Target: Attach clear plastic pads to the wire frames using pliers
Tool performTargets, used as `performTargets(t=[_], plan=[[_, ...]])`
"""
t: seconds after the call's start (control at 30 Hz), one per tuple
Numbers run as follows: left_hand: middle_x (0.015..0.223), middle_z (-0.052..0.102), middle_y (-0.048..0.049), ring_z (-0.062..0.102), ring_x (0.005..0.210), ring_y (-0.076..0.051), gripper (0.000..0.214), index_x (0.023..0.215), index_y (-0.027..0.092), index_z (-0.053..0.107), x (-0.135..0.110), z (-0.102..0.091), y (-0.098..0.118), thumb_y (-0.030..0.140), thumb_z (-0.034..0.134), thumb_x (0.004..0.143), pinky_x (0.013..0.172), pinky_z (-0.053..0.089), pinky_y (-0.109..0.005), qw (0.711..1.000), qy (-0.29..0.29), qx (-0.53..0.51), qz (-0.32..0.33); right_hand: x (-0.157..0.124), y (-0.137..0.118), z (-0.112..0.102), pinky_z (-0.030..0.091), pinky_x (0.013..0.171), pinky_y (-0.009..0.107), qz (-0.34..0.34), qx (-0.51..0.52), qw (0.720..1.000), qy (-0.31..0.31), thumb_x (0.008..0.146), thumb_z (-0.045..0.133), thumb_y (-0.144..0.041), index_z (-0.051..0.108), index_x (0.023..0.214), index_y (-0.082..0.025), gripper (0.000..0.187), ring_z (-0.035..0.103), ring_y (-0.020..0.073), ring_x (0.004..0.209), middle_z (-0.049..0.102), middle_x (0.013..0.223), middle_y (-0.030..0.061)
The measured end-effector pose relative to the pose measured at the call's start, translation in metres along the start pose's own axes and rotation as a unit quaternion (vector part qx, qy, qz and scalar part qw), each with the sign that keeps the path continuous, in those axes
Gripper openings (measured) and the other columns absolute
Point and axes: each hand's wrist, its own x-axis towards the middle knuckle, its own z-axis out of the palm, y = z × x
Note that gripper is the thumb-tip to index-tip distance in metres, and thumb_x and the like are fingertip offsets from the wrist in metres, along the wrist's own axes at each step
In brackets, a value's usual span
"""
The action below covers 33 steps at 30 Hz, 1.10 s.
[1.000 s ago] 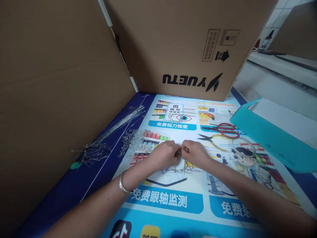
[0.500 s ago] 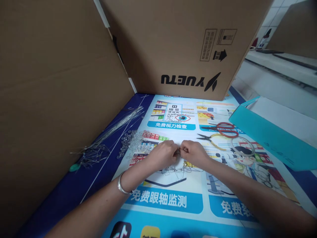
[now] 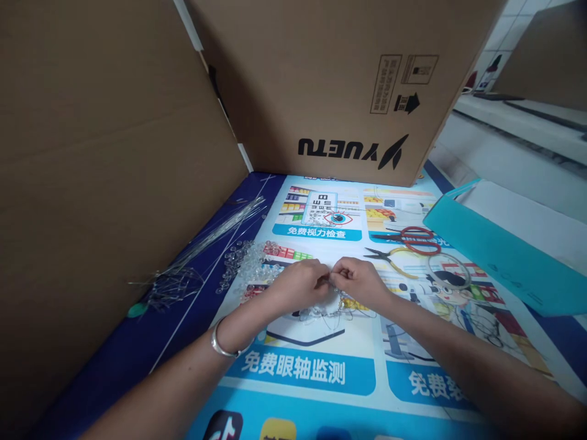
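Observation:
My left hand (image 3: pixel 300 284) and my right hand (image 3: pixel 360 282) meet over the printed poster (image 3: pixel 321 373), fingertips pinched together on a thin wire strung with clear beads (image 3: pixel 321 313) that trails on the poster just below them. What sits exactly between the fingertips is too small to make out. A silver bangle (image 3: pixel 220 343) circles my left wrist. A heap of loose clear beads (image 3: pixel 247 263) lies just left of my left hand.
A bundle of thin wires (image 3: pixel 202 244) lies at the left beside a big cardboard sheet (image 3: pixel 101 153). A cardboard box (image 3: pixel 330 85) stands behind. Red-handled scissors (image 3: pixel 413 235), yellow-handled pliers (image 3: pixel 394 260) and a clear ring (image 3: pixel 449 269) lie right of my hands, next to a teal bag (image 3: pixel 499 250).
My hands stay pinched together in the same spot; my left wrist has turned slightly and the view has shifted a little.

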Motion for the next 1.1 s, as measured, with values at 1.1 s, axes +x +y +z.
performTargets(t=[1.1], plan=[[0.075, 0.058, -0.0025, 0.05, 0.081, -0.017, 0.016, 0.083, 0.018, 0.058, 0.0, -0.004, -0.006, 0.018, 0.043, 0.085, 0.081, 0.032, -0.033, 0.998, 0.041, 0.0, 0.045, -0.023, 0.083, -0.085, 0.032, 0.093, 0.04, -0.07, -0.438, 0.896, -0.023, 0.088, 0.033, -0.021, 0.049, 0.121, -0.015, 0.038, 0.042, 0.0248, 0.111, 0.053, 0.118, 0.0121]])
